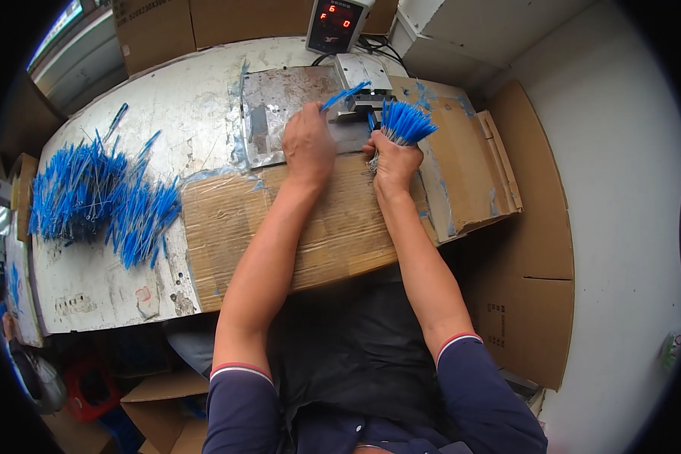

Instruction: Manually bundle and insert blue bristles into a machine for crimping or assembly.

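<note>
My left hand (pixel 308 145), slightly blurred, is closed on a few thin blue sticks (pixel 346 95). They point up and to the right, toward a small metal fixture (pixel 361 73). Close by on the right, my right hand (pixel 396 160) grips a thick bundle of blue sticks (pixel 408 123), their blue ends fanned upward and pale wire-like ends hanging below the fist. Both hands are over the work surface just in front of the fixture. A large heap of similar blue sticks (pixel 79 189) lies on the left of the table, with a looser pile (pixel 144 219) beside it.
A metal plate (pixel 276 91) lies on the worn white table (pixel 204 136). Flattened cardboard (pixel 280 234) covers the near edge, and a cardboard box (pixel 461 151) is at the right. Behind the fixture stands a grey box with a red display (pixel 337 30), with black cables beside it.
</note>
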`<state>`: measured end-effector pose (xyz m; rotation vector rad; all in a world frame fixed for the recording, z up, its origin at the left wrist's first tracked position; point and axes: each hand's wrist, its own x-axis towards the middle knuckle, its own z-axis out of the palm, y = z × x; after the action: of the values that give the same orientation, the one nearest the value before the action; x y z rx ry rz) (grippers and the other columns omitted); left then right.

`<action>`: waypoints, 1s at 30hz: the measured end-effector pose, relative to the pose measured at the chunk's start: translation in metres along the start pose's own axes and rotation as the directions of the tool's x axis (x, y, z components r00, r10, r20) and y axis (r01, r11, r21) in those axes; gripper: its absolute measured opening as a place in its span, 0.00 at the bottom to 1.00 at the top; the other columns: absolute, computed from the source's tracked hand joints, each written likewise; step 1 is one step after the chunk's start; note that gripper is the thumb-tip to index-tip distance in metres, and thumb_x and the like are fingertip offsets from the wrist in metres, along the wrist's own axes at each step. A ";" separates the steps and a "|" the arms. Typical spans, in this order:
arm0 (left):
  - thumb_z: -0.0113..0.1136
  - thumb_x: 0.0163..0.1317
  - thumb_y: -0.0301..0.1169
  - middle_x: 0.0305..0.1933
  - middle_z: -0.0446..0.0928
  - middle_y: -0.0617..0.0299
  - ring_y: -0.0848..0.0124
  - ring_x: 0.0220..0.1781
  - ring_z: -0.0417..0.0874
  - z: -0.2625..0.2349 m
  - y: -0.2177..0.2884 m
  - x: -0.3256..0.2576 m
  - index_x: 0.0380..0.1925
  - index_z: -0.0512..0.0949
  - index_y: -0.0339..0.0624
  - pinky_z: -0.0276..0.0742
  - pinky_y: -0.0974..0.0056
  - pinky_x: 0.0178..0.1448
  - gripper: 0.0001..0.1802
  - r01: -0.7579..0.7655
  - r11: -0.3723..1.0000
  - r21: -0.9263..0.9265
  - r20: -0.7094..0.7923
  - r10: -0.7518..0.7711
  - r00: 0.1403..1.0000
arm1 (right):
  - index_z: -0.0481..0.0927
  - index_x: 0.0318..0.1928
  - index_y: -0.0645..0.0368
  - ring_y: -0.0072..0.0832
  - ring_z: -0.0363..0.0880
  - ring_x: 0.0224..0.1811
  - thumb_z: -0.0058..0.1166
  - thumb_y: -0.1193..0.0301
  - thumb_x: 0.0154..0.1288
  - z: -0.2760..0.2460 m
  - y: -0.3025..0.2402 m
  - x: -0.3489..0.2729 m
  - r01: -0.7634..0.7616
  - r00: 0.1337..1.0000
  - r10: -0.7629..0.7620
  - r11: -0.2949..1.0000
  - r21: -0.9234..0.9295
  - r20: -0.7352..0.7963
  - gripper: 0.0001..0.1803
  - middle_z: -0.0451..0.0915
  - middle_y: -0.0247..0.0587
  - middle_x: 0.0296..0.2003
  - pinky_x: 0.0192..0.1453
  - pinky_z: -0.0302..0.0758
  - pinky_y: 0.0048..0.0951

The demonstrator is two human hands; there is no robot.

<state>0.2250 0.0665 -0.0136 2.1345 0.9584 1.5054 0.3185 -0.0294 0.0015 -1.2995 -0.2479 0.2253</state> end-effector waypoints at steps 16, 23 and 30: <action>0.57 0.68 0.24 0.35 0.81 0.47 0.48 0.41 0.82 0.005 0.000 -0.005 0.44 0.78 0.39 0.75 0.47 0.47 0.06 -0.069 0.997 -0.043 0.264 0.078 0.961 | 0.82 0.33 0.67 0.32 0.84 0.24 0.66 0.83 0.54 -0.026 -0.018 0.005 -0.307 0.948 0.290 0.942 0.133 0.134 0.06 0.84 0.43 0.27 0.27 0.85 0.33; 0.57 0.66 0.22 0.36 0.81 0.46 0.48 0.41 0.82 0.005 -0.001 -0.005 0.43 0.78 0.37 0.76 0.48 0.48 0.07 -0.105 0.994 -0.034 0.301 0.110 0.947 | 0.82 0.35 0.67 0.32 0.84 0.22 0.66 0.85 0.52 -0.033 -0.022 0.006 -0.317 0.930 0.317 0.948 -0.031 0.186 0.09 0.83 0.44 0.26 0.23 0.84 0.32; 0.55 0.65 0.21 0.38 0.80 0.47 0.50 0.43 0.81 0.008 0.001 -0.004 0.40 0.77 0.36 0.77 0.51 0.48 0.06 -0.215 0.976 0.042 0.331 0.190 0.925 | 0.81 0.31 0.70 0.32 0.84 0.21 0.65 0.85 0.53 -0.026 -0.019 0.013 -0.306 0.935 0.315 0.949 -0.082 0.160 0.06 0.83 0.46 0.25 0.22 0.84 0.32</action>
<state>0.2319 0.0640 -0.0190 2.5024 0.7067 1.1595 0.3391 -0.0541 0.0137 -1.3740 -0.1944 0.6059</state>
